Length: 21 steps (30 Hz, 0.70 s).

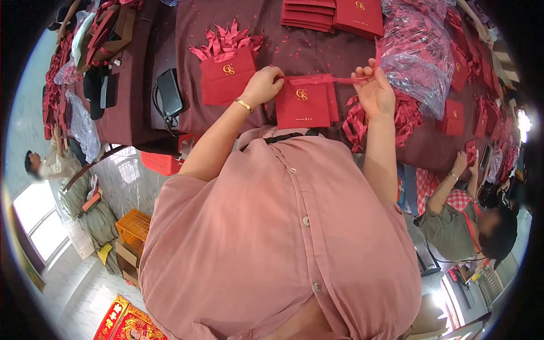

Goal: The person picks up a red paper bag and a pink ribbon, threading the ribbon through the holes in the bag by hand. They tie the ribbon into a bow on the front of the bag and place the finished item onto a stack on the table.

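Note:
A small flat red paper bag (pixel 301 107) with gold lettering lies on the table right in front of me. My left hand (pixel 264 86), a gold bracelet at its wrist, is closed at the bag's top left corner; its fingertips are partly hidden. Along the bag's top edge runs a red ribbon (pixel 340 80), stretched out to the right. My right hand (pixel 375 93) has its palm turned up and its fingers curled, with the ribbon passing through them. Left of my left hand lies a stack of red bags (pixel 228 79) with ribbons fanning out on top.
More red bags (pixel 309 16) are stacked at the far side. Clear plastic (pixel 416 51) wraps a heap of ribbons at the right. A black phone-like case (pixel 170 90) with a strap lies left. Co-workers sit right (pixel 462 221) and left (pixel 59 161); an orange crate (pixel 134 225) stands below.

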Tool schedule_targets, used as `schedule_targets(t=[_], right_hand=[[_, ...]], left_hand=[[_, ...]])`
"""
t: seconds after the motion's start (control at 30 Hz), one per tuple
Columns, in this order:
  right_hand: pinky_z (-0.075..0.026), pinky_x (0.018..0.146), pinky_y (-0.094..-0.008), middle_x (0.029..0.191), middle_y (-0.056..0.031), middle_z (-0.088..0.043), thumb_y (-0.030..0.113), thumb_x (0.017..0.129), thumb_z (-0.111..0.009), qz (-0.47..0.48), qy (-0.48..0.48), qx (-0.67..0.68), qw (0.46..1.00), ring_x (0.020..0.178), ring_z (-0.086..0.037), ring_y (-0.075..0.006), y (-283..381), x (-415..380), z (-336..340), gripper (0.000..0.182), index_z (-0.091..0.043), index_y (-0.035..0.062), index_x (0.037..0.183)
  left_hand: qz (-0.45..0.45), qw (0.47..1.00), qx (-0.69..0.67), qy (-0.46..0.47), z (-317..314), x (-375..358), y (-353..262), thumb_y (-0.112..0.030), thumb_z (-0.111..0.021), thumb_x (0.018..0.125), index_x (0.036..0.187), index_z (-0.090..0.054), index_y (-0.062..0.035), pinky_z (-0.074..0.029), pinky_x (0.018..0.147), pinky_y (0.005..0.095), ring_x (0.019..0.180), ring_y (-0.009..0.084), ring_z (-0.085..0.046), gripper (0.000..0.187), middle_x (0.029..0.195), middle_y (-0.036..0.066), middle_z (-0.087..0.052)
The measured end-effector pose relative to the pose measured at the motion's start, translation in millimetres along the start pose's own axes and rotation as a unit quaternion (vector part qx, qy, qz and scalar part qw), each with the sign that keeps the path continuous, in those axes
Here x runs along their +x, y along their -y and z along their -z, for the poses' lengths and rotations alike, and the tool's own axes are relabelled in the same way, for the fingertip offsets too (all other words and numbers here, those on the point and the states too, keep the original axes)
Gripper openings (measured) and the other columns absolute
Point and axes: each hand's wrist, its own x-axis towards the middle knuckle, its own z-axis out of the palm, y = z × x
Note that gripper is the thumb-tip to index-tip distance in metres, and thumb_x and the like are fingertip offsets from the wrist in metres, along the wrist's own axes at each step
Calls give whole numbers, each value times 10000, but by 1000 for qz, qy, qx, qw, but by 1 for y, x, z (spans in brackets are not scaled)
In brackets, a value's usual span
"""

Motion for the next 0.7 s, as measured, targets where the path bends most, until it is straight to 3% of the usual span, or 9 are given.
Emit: schedule_targets(t=[0.1, 0.2, 0.27, 0.3, 0.37, 0.4, 0.43, 0.53, 0.7], right_hand=[[-442, 945, -425, 878, -39, -598, 244, 970, -492, 34, -9, -37, 999, 936, -583, -223, 6, -7, -4, 239, -566, 76, 1122], [-454, 924, -419, 871, -34, -594, 250, 980, -474, 62, -33, -52, 996, 904, -577, -215, 6, -16, -11, 247, -562, 72, 1126], [-503, 795, -383, 815, -62, -589, 216, 967, -502, 83, -117, -65, 988, 767, -583, -210, 2, -20, -19, 225, -570, 34, 1082], [-503, 795, -383, 815, -62, -589, 216, 967, -502, 83, -118, -64, 988, 767, -583, -210, 1, -21, -13, 225, -570, 34, 1082], [-517, 712, -361, 778, -74, -591, 156, 958, -501, 44, -1, -109, 993, 672, -576, -182, -1, -24, 2, 204, -566, 24, 1098], [-491, 669, -327, 787, -51, -574, 129, 952, -490, 45, -29, -168, 984, 643, -535, -144, -6, -28, -5, 244, -532, 31, 1170], [-491, 669, -327, 787, -51, -574, 129, 952, -490, 46, -29, -168, 984, 643, -535, -144, -11, -32, -15, 244, -532, 31, 1170], [-411, 522, -279, 695, -17, -511, 148, 961, -484, 78, -170, -244, 952, 538, -441, -108, -27, -37, -48, 217, -567, 16, 1111], [-368, 435, -244, 649, -22, -518, 208, 979, -478, 72, -117, -241, 961, 467, -420, -95, -19, -43, -28, 245, -596, -7, 996]], left_hand=[[7, 999, 45, 0, -2, -1, -4, -163, -586, 802, 910, -632, -21, -486, 791, 427, 879, 352, -596, 185, 890, 187, -618], [-45, 989, 125, -63, -8, -1, -11, -160, -580, 812, 910, -641, -39, -487, 793, 437, 880, 351, -592, 167, 894, 175, -624], [-48, 984, 148, -92, -10, 5, -23, -140, -568, 840, 945, -632, -29, -467, 821, 427, 896, 349, -582, 166, 907, 168, -619], [-48, 984, 148, -91, -11, 9, -30, -140, -568, 840, 945, -632, -29, -467, 821, 427, 896, 349, -582, 166, 907, 168, -619], [-38, 990, 111, -76, -15, 20, -42, -174, -578, 850, 939, -637, -39, -462, 831, 433, 901, 353, -584, 172, 929, 160, -623], [-38, 991, 109, -61, -18, 23, -46, -225, -610, 841, 944, -643, -47, -468, 826, 429, 905, 349, -588, 208, 948, 151, -628], [-39, 991, 109, -61, -24, 26, -48, -225, -610, 841, 944, -643, -47, -468, 826, 429, 905, 349, -588, 208, 948, 151, -628], [-56, 980, 190, -29, -36, 30, -50, -237, -672, 785, 967, -646, -74, -476, 816, 417, 908, 319, -591, 245, 936, 119, -624], [-94, 964, 248, -16, -42, 21, -49, -216, -704, 734, 944, -646, -93, -476, 805, 400, 924, 280, -577, 251, 932, 85, -607]])
